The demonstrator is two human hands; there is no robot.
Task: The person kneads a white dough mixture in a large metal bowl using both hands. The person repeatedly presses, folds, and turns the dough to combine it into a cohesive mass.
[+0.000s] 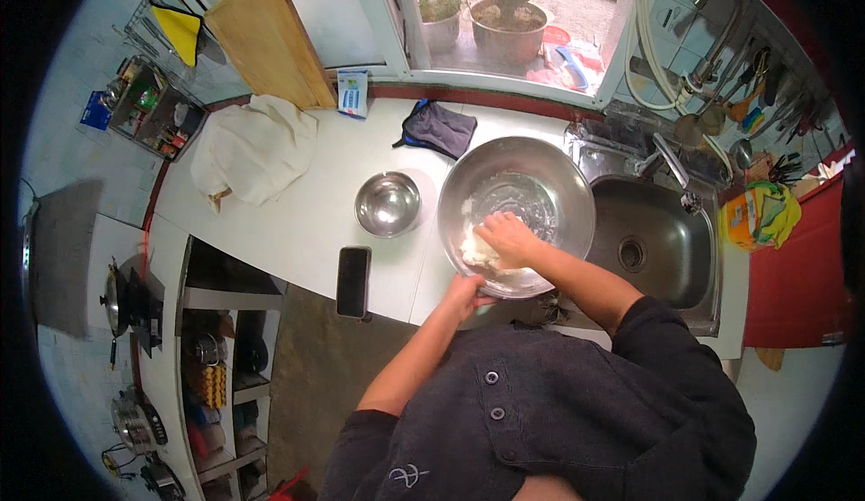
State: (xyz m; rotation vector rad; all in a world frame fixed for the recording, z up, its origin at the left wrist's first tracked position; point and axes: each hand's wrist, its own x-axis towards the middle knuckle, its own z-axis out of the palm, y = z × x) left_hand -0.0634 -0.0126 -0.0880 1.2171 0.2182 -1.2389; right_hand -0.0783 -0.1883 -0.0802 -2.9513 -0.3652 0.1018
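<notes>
A large stainless steel bowl (517,156) rests at the counter's front edge, beside the sink. My left hand (466,296) grips its near rim, thumb over the edge. Inside the bowl, my right hand (507,236) presses on a lump of white dough (476,249); its fingers are partly curled over the dough, and I cannot tell how much they enclose. White residue smears the bowl's inner wall and bottom. To the left stands a small steel bowl (388,203) with nothing visible in it.
A phone (353,281) lies at the counter's front edge. Behind the bowls are a grey cloth (440,127), a white packet (353,93), a white cloth (260,149) and a leaning wooden board (270,41). The steel sink (665,244) and its faucet (670,160) adjoin the large bowl's right side.
</notes>
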